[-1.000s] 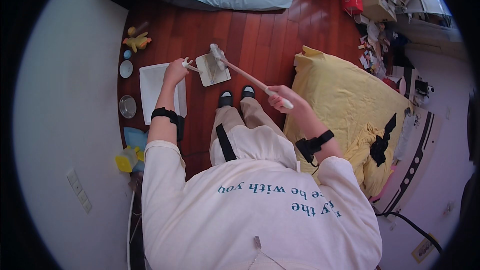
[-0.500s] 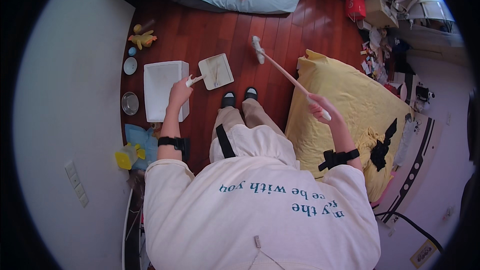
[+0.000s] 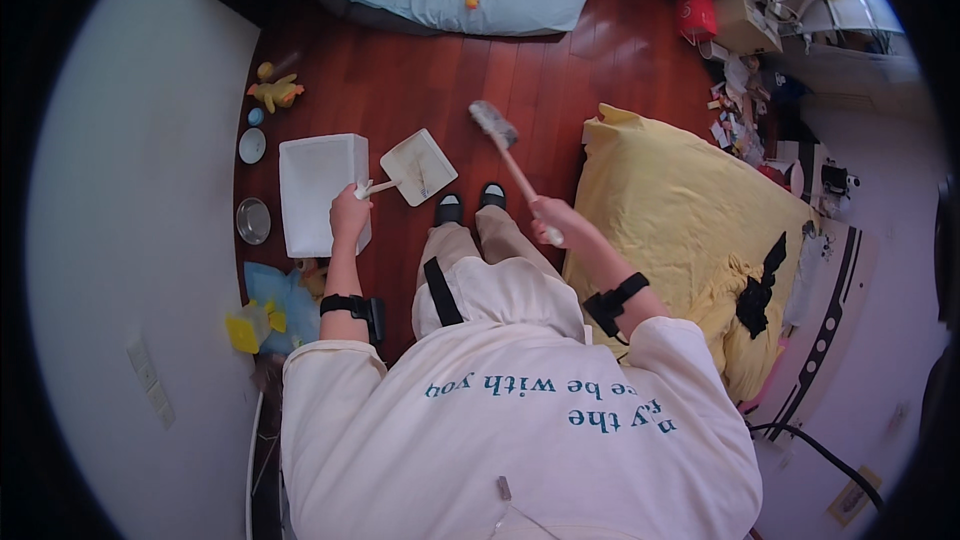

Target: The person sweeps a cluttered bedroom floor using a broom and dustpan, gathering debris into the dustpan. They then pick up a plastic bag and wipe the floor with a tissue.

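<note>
Floorboards (image 3: 400, 65): brush (image 3: 511, 160) apparently off dustpan (image 3: 418, 166) now

Glossy wooden floor (image 3: 400, 70); smooth plastic dustpan (image 3: 416, 162); shiny metal bowl (image 3: 253, 222); matt, wrinkled cloth cover (image 3: 685, 195).

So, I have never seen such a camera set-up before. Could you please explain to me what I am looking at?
There is no machine here: these are a person's own bare hands. The view comes from a wide fisheye camera on the head, looking down, so straight edges bend.

The left hand grips the handle of a pale dustpan; the right hand holds a long-handled broom. Whether its head touches the reddish wooden floor is hard to tell.

On that floor, to the left, are a white box, a white bowl, a metal bowl and a yellow toy.
</note>
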`<move>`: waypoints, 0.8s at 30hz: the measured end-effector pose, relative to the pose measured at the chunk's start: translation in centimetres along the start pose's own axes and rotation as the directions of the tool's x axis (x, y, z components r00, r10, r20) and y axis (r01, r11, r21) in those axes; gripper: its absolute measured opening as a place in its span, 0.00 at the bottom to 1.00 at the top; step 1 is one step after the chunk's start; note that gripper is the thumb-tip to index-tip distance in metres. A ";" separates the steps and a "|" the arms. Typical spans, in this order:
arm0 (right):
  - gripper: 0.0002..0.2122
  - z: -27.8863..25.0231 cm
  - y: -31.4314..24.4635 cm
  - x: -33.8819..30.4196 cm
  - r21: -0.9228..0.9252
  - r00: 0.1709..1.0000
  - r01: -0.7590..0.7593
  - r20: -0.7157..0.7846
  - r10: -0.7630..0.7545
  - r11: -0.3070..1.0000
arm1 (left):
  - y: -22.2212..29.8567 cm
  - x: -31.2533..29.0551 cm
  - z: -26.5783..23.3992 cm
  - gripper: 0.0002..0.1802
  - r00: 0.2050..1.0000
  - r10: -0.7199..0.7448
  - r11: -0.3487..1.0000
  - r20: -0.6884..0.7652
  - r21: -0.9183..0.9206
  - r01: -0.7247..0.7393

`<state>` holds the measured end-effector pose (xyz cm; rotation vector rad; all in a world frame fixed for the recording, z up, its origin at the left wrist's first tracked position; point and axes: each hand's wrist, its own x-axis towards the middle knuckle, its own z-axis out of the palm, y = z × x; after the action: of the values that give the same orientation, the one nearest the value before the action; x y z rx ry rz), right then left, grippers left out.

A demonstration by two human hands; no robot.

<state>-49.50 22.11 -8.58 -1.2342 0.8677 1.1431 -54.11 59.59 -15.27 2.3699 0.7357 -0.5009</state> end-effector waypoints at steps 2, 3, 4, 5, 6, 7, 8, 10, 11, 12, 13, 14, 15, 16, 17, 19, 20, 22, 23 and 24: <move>0.07 1.7 1.0 -0.2 -0.058 0.999 -0.011 0.048 0.014 0.998 | 0.2 0.5 0.2 0.24 1.000 -0.025 1.000 0.003 0.010 0.025; 0.08 2.3 1.2 -0.5 -0.074 0.996 -0.033 0.078 0.039 0.997 | 0.1 0.9 0.2 0.24 1.000 -0.023 1.000 0.009 0.006 0.023; 0.08 2.4 1.1 -0.8 -0.023 0.991 -0.087 0.102 0.089 0.996 | 0.0 1.2 0.3 0.24 1.000 -0.024 1.000 0.016 0.002 0.024; 0.08 2.4 0.9 -1.2 0.037 0.979 -0.131 0.163 0.123 0.991 | -0.2 1.6 0.3 0.24 1.000 -0.015 1.000 0.015 0.003 0.015; 0.08 2.3 0.7 -1.5 0.094 0.962 -0.177 0.226 0.153 0.980 | -0.4 2.0 0.3 0.25 1.000 -0.006 1.000 0.014 0.004 0.006; 0.08 2.0 0.2 -1.8 0.194 0.934 -0.283 0.280 0.224 0.939 | -0.6 2.2 0.4 0.25 1.000 -0.008 1.000 0.016 0.002 0.008; 0.07 1.6 -0.4 -2.0 0.249 0.912 -0.351 0.309 0.269 0.903 | -0.8 2.2 0.6 0.24 1.000 -0.014 1.000 0.014 -0.014 0.014; 0.07 0.9 -1.4 -2.7 0.314 0.909 -0.375 0.311 0.279 0.872 | -0.9 2.0 0.6 0.23 0.997 -0.068 0.996 0.030 -0.055 0.070; 0.07 0.6 -1.8 -3.1 0.301 0.911 -0.353 0.326 0.253 0.886 | -1.1 1.7 0.5 0.22 0.998 -0.050 0.997 0.036 -0.064 0.052; 0.06 0.2 -2.1 -3.7 0.254 0.927 -0.295 0.307 0.213 0.921 | -1.2 0.8 0.5 0.22 0.997 -0.056 0.996 0.054 -0.072 0.060; 0.06 -0.2 -2.4 -4.4 0.213 0.939 -0.241 0.299 0.172 0.947 | -1.4 -0.1 0.6 0.21 0.995 -0.070 0.993 0.070 -0.088 0.076; 0.05 -0.6 -2.7 -5.0 0.185 0.950 -0.198 0.278 0.142 0.963 | -1.5 -1.1 0.8 0.20 0.997 -0.064 0.994 0.045 -0.090 0.068; 0.05 -0.8 -3.3 -5.4 0.111 0.966 -0.135 0.238 0.106 0.985 | -1.8 -2.1 1.0 0.19 0.997 -0.068 0.993 0.021 -0.098 0.070; 0.06 -0.8 -4.1 -5.6 0.060 0.979 -0.123 0.171 0.111 0.991 | -2.0 -3.1 1.3 0.19 0.997 -0.077 0.991 -0.005 -0.112 0.076; 0.07 -0.8 -5.0 -5.6 0.036 0.985 -0.098 0.146 0.092 0.994 | -2.4 -4.0 1.6 0.18 0.994 -0.104 0.986 -0.025 -0.132 0.100; 0.08 -0.5 -7.0 -4.9 -0.042 0.995 -0.029 0.096 0.033 0.999 | -3.1 -5.2 2.1 0.18 0.983 -0.164 0.972 -0.077 -0.182 0.148; 0.08 -0.1 -8.0 -4.2 -0.094 0.997 0.012 0.082 -0.004 0.995 | -3.4 -5.5 2.4 0.17 0.972 -0.225 0.947 -0.063 -0.248 0.203; 0.07 1.1 -9.7 -2.3 -0.210 0.997 0.070 0.034 -0.064 0.975 | -3.7 -5.9 2.8 0.16 0.937 -0.350 0.872 -0.020 -0.372 0.318; 0.05 1.9 -10.4 -1.2 -0.246 0.994 0.107 0.030 -0.102 0.963 | -3.7 -6.1 3.1 0.16 0.925 -0.378 0.866 -0.044 -0.370 0.337; 0.05 2.6 -10.9 -0.1 -0.283 0.992 0.125 0.029 -0.121 0.951 | -3.6 -6.2 3.1 0.16 0.926 -0.370 0.881 -0.070 -0.342 0.326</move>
<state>-39.24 25.11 -5.26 -1.4937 0.6210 1.2013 -61.68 57.65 -16.05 1.9806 1.2230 -0.3350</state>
